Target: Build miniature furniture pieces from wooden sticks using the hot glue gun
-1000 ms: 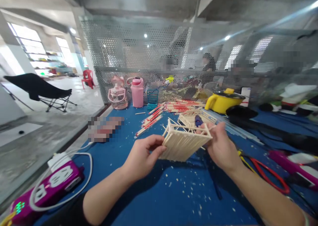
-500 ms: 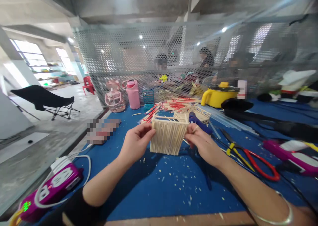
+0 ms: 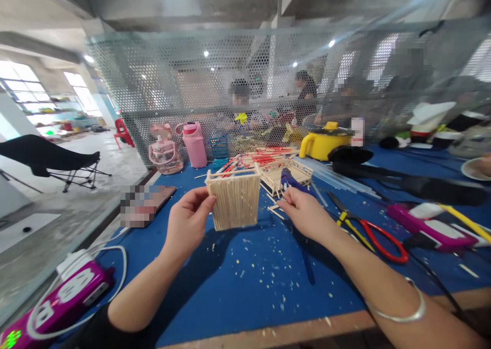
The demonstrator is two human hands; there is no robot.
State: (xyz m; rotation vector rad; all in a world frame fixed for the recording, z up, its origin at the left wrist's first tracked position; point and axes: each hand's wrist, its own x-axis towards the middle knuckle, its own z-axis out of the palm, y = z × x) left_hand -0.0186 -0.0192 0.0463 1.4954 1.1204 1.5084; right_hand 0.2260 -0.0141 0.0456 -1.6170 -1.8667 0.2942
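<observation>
A small panel structure of pale wooden sticks [image 3: 236, 201] is upright above the blue table, pinched at its left edge by my left hand [image 3: 187, 216]. My right hand [image 3: 307, 213] is off the structure, to its right, with thumb and fingers pressed together near the tip of a blue glue gun [image 3: 297, 180]. Whether something small is between those fingers cannot be made out. Behind them sits a low tray of sticks [image 3: 274, 178], with a few loose sticks [image 3: 275, 211] beside it.
Red-and-natural sticks [image 3: 264, 156] lie at the back. Pliers with a red handle [image 3: 387, 247], a yellow pot [image 3: 326, 142], clear glue sticks [image 3: 337, 175] and a purple power strip [image 3: 429, 226] are on the right. Pink bottles [image 3: 195, 147], a phone [image 3: 146, 206] and another power strip [image 3: 72, 290] are left.
My right hand has let go of the stick structure and moved apart from it. The structure has turned slightly in my left hand. The view has shifted to the right.
</observation>
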